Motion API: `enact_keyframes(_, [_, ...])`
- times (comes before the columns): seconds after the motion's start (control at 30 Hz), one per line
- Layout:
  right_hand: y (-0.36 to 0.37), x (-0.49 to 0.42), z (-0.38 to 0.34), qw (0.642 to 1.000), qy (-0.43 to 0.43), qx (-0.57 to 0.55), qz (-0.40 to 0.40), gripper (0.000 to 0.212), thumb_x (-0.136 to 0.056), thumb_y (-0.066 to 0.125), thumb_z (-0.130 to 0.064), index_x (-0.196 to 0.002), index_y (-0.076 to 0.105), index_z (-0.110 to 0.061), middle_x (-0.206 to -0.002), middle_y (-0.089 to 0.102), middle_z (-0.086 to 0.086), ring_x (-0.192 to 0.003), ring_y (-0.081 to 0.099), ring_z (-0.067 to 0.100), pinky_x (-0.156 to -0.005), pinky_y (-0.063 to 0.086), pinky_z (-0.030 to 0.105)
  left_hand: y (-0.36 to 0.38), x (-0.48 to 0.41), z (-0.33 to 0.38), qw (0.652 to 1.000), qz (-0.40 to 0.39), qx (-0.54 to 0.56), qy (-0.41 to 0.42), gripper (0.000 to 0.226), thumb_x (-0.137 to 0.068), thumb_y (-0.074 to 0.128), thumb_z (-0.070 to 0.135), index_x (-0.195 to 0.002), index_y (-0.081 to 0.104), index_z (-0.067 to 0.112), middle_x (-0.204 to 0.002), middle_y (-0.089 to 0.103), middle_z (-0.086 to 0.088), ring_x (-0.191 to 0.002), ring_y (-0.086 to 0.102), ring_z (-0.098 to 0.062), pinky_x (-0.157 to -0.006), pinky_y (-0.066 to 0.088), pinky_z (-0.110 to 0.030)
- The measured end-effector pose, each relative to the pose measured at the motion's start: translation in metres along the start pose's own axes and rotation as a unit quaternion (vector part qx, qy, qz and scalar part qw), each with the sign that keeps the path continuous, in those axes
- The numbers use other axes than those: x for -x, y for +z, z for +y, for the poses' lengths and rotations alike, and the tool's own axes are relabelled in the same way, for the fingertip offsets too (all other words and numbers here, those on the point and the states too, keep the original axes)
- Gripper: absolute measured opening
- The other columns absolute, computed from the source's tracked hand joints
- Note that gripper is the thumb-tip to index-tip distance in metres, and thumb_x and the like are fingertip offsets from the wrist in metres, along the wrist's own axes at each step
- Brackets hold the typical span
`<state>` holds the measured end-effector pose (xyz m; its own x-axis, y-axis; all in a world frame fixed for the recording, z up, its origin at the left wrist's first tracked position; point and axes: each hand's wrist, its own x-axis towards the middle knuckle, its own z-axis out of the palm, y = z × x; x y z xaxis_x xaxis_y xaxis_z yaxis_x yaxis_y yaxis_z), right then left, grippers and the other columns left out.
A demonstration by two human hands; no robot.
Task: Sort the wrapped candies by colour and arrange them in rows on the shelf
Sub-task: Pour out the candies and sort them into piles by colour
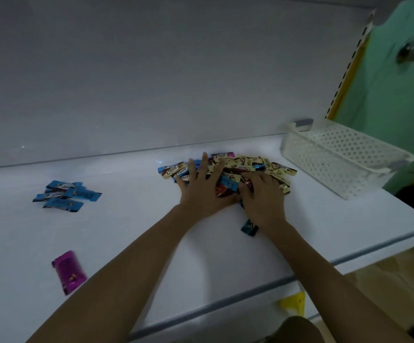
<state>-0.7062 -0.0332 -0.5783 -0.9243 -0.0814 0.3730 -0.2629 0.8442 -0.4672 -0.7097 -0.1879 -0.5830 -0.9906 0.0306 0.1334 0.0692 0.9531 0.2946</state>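
Observation:
A mixed heap of wrapped candies [248,165], cream, blue, red and purple, lies on the white shelf [131,226] right of centre. My left hand [201,186] rests flat on the heap's left side with its fingers spread. My right hand [260,196] lies on the heap's near right side, fingers curled down among red and blue wrappers; whether it holds one is hidden. A small group of blue candies [65,195] sits apart on the left. One purple candy [69,271] lies alone near the front left. One blue candy [249,227] lies beside my right wrist.
A white perforated plastic basket [342,157] stands at the back right of the shelf. The shelf's front edge runs diagonally at the lower right, with a yellow tag [293,303] below it. A green door with a metal knob [413,54] is at the right.

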Motion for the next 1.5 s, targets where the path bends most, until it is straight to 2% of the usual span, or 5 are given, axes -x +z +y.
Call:
enact_keyframes(0.4, [0.015,-0.001,0.005,0.998,0.008,-0.014,0.067,0.030,-0.093,0.054,-0.031,-0.118,0.062,-0.019,-0.128,0.054,0.011,-0.123,0.043,0.031,-0.103,0.029,0.044,-0.004,0.002,-0.009,0.984,0.172,0.034,0.032,0.055,-0.086,0.065,0.047,-0.136,0.051,0.027,-0.131,0.050,-0.004,-0.113,0.053,-0.027,-0.082,0.050,-0.038])
enact_keyframes(0.83, [0.011,-0.008,-0.014,0.978,-0.150,-0.047,0.136,0.038,-0.089,0.045,-0.033,-0.114,0.063,-0.010,-0.118,0.061,0.013,-0.112,0.055,0.032,-0.096,0.044,0.048,-0.020,0.005,-0.017,0.857,0.220,0.453,-0.106,0.027,-0.086,0.070,0.015,-0.110,0.060,0.022,-0.099,0.069,0.002,-0.085,0.070,-0.011,-0.066,0.060,-0.032])
enact_keyframes(0.97, [0.003,-0.014,-0.047,0.962,-0.096,-0.254,0.028,0.041,-0.097,0.048,-0.031,-0.135,0.047,-0.014,-0.128,0.054,0.006,-0.115,0.051,0.018,-0.094,0.045,0.030,-0.040,0.011,-0.008,0.818,0.221,0.524,-0.093,0.020,-0.089,0.065,0.006,-0.108,0.059,0.010,-0.090,0.066,0.005,-0.073,0.065,0.003,-0.065,0.053,-0.017])
enact_keyframes(1.1, [-0.007,-0.022,-0.084,0.846,0.111,-0.505,-0.128,0.044,-0.092,0.057,-0.039,-0.130,0.050,-0.019,-0.118,0.060,0.003,-0.093,0.062,0.011,-0.072,0.053,0.025,-0.055,0.031,-0.007,0.819,0.173,0.542,-0.073,0.021,-0.088,0.065,0.005,-0.109,0.061,0.007,-0.088,0.067,-0.004,-0.069,0.065,-0.006,-0.054,0.049,-0.017])
enact_keyframes(1.5, [0.033,0.037,-0.212,0.804,0.008,-0.531,-0.268,0.007,-0.091,0.062,-0.020,-0.084,0.065,-0.018,-0.070,0.068,-0.002,-0.053,0.064,0.006,-0.051,0.050,0.020,-0.120,0.171,-0.103,0.777,0.213,0.567,-0.172,0.024,-0.092,0.059,0.008,-0.114,0.064,0.015,-0.074,0.063,-0.001,-0.047,0.055,0.001,-0.041,0.038,-0.012])
